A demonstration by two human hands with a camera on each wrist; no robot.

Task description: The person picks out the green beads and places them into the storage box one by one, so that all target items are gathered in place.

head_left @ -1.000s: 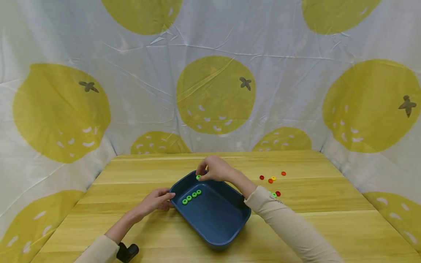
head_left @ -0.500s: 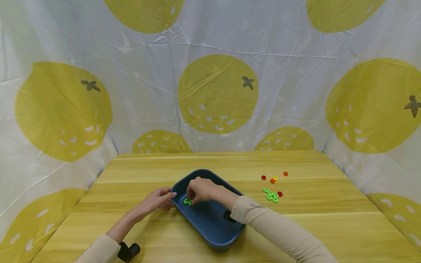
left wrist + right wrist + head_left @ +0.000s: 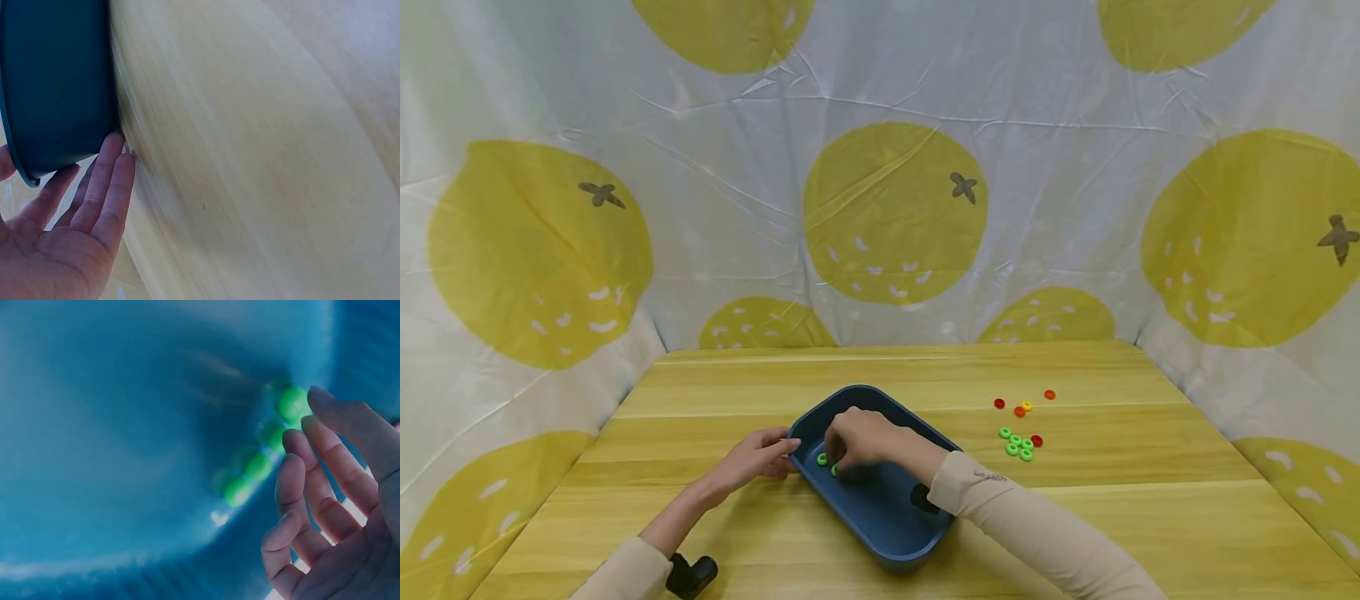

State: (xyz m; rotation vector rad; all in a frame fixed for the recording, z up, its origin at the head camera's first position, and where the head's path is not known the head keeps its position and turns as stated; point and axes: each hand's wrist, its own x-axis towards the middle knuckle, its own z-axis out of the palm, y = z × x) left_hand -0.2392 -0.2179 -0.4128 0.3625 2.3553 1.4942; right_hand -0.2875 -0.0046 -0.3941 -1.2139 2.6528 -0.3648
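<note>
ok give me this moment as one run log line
left hand: holds blue bin | right hand: pinches green ring, inside bin | loose rings: on table, right of bin

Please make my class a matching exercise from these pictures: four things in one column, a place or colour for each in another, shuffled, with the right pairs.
Column one
1. left hand
2. right hand
3. yellow ring
4. tray

Column two
A. beside an orange ring
B. dark blue
C. at green rings inside the tray
D. at the tray's rim

Right pairs: 1-D, 2-C, 3-A, 4-B
</note>
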